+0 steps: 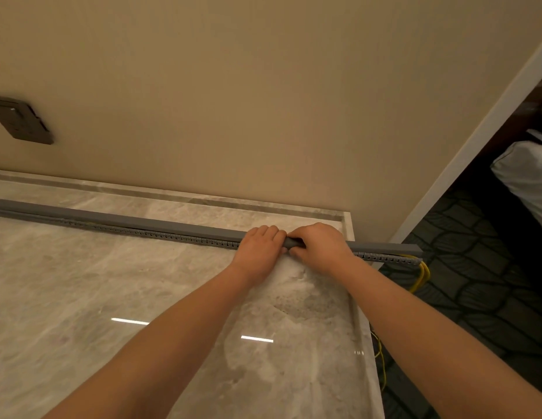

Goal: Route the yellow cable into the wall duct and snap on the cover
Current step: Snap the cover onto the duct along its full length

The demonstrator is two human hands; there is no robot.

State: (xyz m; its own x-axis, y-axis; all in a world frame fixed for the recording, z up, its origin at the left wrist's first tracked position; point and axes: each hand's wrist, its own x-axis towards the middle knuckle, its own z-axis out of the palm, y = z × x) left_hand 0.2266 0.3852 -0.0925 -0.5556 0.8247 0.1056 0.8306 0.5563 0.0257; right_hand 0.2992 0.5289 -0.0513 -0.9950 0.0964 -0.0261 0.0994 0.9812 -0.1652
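A long grey slotted duct [161, 236] lies across the marble counter, running from the far left to past the counter's right end. A grey cover [127, 221] sits on top of it along its length. My left hand [260, 249] and my right hand [319, 246] are side by side, both curled over the cover and duct near the counter's right end, fingers pressing on it. The yellow cable [422, 275] comes out of the duct's right end and loops down over the dark floor; more of the cable shows low beside the counter edge.
The marble counter [112, 297] has a raised rim [362, 343] on its right side and a ledge along the beige wall. A dark wall switch plate [21, 122] sits at the left. White bedding [527, 173] and patterned dark carpet [475, 267] lie to the right.
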